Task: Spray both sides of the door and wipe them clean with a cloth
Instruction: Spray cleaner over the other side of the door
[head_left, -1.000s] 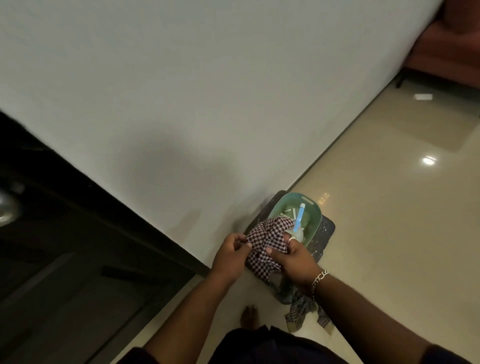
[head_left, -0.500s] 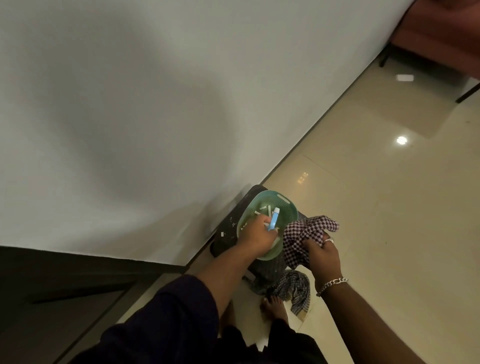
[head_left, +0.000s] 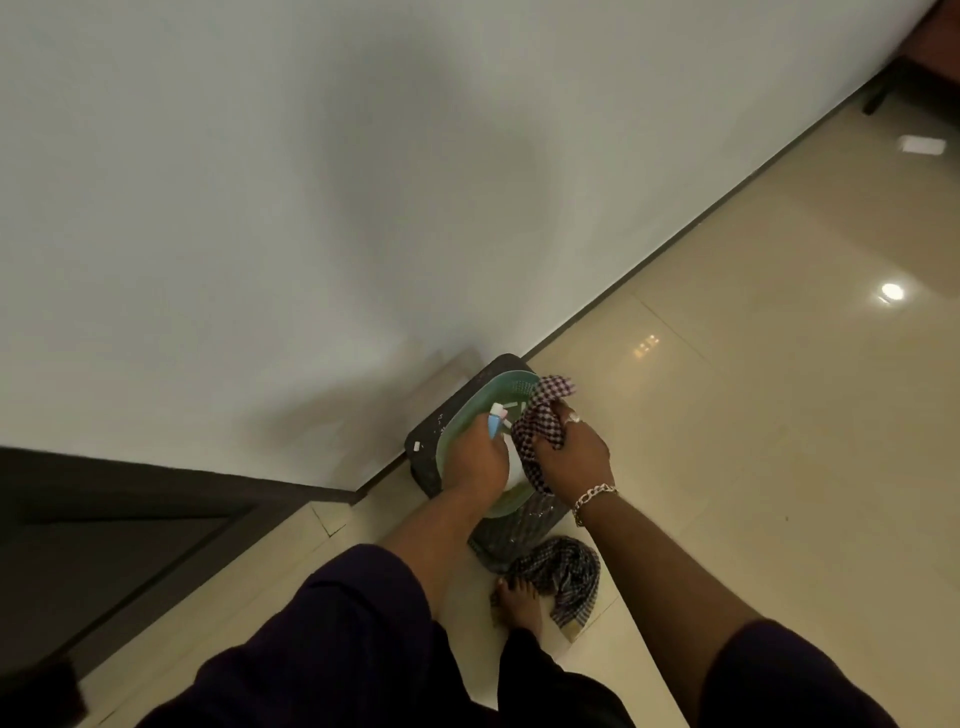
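So the spray bottle (head_left: 500, 422) is in the left hand (head_left: 475, 457), fingers wrapped round its white body with the blue-and-white nozzle poking out on top. It sits right over a green plastic basket (head_left: 511, 387), can't tell if it's still resting in it or lifted clear. The right hand (head_left: 571, 457) has a bunch of checkered cloth (head_left: 540, 415) clenched in its fist, the loose end sticking up over the basket's far rim. That hand's got a ring on one finger and a chain bracelet (head_left: 592, 496) on the wrist.

The basket sits on a dark speckled stool (head_left: 441, 415) or box kind of thing, pushed up against the white wall (head_left: 311, 182). A second checkered cloth (head_left: 563, 577) lies crumpled on the floor just beside the stool's near corner, right next to a bare foot (head_left: 514, 605).

The door (head_left: 104, 525) is off to the lower left, dark, well apart from both hands. The floor (head_left: 753, 389) is glossy beige tile with light reflections on it. Dark sleeves show at the bottom, and there's a bit of reddish furniture (head_left: 935, 47) in the top right corner.
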